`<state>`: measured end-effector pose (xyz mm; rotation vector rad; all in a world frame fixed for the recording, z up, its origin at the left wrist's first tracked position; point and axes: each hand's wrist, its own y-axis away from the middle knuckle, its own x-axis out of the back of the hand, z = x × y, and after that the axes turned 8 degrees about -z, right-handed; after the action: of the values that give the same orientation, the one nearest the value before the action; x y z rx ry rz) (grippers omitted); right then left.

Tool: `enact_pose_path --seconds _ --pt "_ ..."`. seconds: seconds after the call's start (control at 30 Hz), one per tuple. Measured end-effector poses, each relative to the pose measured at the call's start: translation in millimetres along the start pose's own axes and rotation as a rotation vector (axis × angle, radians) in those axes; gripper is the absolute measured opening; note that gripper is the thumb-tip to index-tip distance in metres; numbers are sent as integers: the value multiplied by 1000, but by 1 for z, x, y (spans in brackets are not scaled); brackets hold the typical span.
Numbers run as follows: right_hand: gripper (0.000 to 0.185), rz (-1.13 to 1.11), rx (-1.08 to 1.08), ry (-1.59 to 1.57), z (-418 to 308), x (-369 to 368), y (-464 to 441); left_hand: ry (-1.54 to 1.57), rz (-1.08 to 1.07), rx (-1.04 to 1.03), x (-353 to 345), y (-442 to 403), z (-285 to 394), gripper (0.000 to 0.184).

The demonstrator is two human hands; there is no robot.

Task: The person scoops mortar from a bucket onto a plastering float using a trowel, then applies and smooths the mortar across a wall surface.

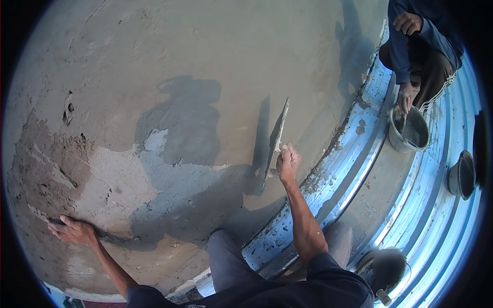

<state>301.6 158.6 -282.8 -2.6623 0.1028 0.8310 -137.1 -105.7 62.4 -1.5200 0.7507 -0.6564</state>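
Observation:
My right hand (288, 163) is closed round the handle of a plastering trowel (277, 134). Its long flat blade is seen nearly edge-on, tilted away from the plastered wall, and casts a shadow on it. Low on the left, my left hand (73, 230) is against the wall, fingers bent round a narrow grey tool that looks like a small trowel (38, 212); most of it is hidden. Between the hands, the wall (241, 66) carries smooth wet plaster, a paler patch (120, 177) and a rough brown patch (49, 149).
A co-worker (426, 56) crouches at upper right, one hand in a bucket (409, 131). Another bucket (381, 272) stands beside my knee and a dark bowl (463, 175) lies farther right. Ribbed metal sheeting (436, 215) and a plaster-splashed metal ledge (328, 169) run along the wall's foot.

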Motion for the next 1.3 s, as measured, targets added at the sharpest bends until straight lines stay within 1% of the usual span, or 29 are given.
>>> enact_pose_path --seconds 0.03,0.1,0.13,0.2,0.23,0.27,0.3,0.33,0.37,0.43,0.5,0.57,0.6,0.63,0.67,0.7,0.73,0.8,0.87,0.9,0.93,1.0,1.03,1.07,1.13,1.17,1.23,1.27,1.3 --pt "33 1 -5 -4 8 5 -14 -3 -1 -6 -1 1 -2 64" --pt "31 157 301 733 18 4 -28 -7 9 10 -5 1 -5 65" --pt "31 162 291 726 26 -4 -24 -8 9 -3 -6 0 -5 65" --pt "27 153 193 862 27 -43 -11 -9 9 7 -4 -1 -1 66" --pt "28 26 186 836 23 -60 7 -12 1 -1 -5 -1 -2 66" --pt "29 -100 174 814 21 -72 33 -3 -2 35 -5 0 -3 66" --pt "30 -180 260 733 23 -82 56 9 -7 69 -5 1 -3 66" --pt "31 -256 355 648 25 -85 73 16 -18 65 -3 3 -2 66" --pt "31 -248 350 652 29 -80 85 5 -27 51 -1 2 -2 66" --pt "37 -29 38 538 47 -68 96 -9 -27 37 -2 1 -6 67" --pt "47 400 -446 -295 64 -42 82 -6 -26 40 -5 2 -11 66" --pt "48 595 -545 -427 75 -11 55 -13 -15 35 -6 2 -11 66" --pt "48 586 -538 -422 80 -8 46 -18 -8 30 -7 4 -11 65" --pt "48 580 -588 -450 85 -7 35 -18 -1 45 -7 5 -9 65" --pt "50 573 -638 -480 76 -11 25 -23 0 31 -7 5 -8 65" --pt "50 558 -628 -480 68 -19 19 -29 4 16 -6 3 -7 64" --pt "51 494 -628 -433 61 -29 18 -33 12 30 -6 1 -6 64" --pt "51 414 -662 -385 17 -62 15 -26 10 15 -5 3 -3 63" --pt "49 278 -609 -424 -32 -104 9 -12 5 23 -2 1 3 63" --pt "48 206 -554 -387 -59 -127 7 5 17 25 -2 0 6 62" --pt "47 72 -472 -366 -81 -149 6 13 8 23 -2 0 7 62" --pt "46 -75 -366 -274 -119 -194 7 20 7 27 0 0 8 62" --pt "45 -163 -273 -176 -130 -215 12 29 9 27 0 0 10 62" --pt "42 -4 -27 270 -92 -249 16 26 22 37 2 0 15 62" --pt "38 -200 268 249 -151 -267 24 37 24 33 6 -1 12 62" --pt "38 -208 297 253 -165 -268 27 47 26 24 6 -2 13 62" --pt "37 -403 193 192 -185 -259 32 46 39 52 7 -3 12 61" --pt "40 -390 254 166 -186 -244 23 55 33 44 9 -3 14 61" --pt "39 -338 221 163 -191 -226 10 64 23 30 11 -4 16 61"
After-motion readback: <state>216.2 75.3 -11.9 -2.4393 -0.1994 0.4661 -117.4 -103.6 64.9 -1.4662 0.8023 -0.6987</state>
